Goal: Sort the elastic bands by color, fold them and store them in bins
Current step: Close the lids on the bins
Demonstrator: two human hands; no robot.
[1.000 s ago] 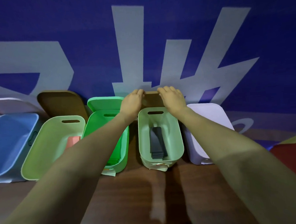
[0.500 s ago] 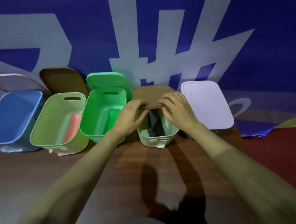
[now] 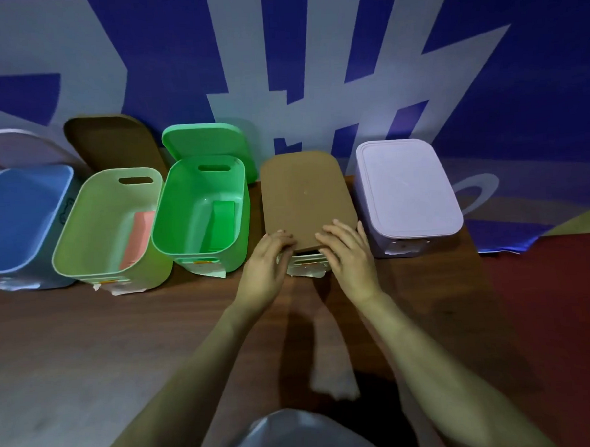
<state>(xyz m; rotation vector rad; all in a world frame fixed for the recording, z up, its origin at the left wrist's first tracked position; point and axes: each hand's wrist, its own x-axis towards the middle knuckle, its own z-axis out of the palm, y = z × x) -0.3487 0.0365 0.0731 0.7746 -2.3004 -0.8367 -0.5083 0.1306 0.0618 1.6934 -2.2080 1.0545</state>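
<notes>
A brown lid (image 3: 306, 198) lies flat over the pale green bin (image 3: 306, 262), hiding the dark folded bands inside. My left hand (image 3: 266, 265) and my right hand (image 3: 348, 251) rest side by side on the lid's near edge, fingers laid on top and pressing it. To the left, an open green bin (image 3: 185, 236) holds a folded green band (image 3: 222, 223). An open light green bin (image 3: 82, 234) holds a folded pink band (image 3: 137, 242).
An open blue bin (image 3: 23, 217) stands far left and a lidded lilac bin (image 3: 408, 190) far right. A brown lid (image 3: 111, 140), a green lid (image 3: 207, 142) and a lilac lid (image 3: 9, 146) lean on the blue banner wall. All stand on a wooden table (image 3: 121, 335).
Both hands took the brown lid from behind the bin, brought it forward and lowered it; it now covers the bin with the dark bands.
</notes>
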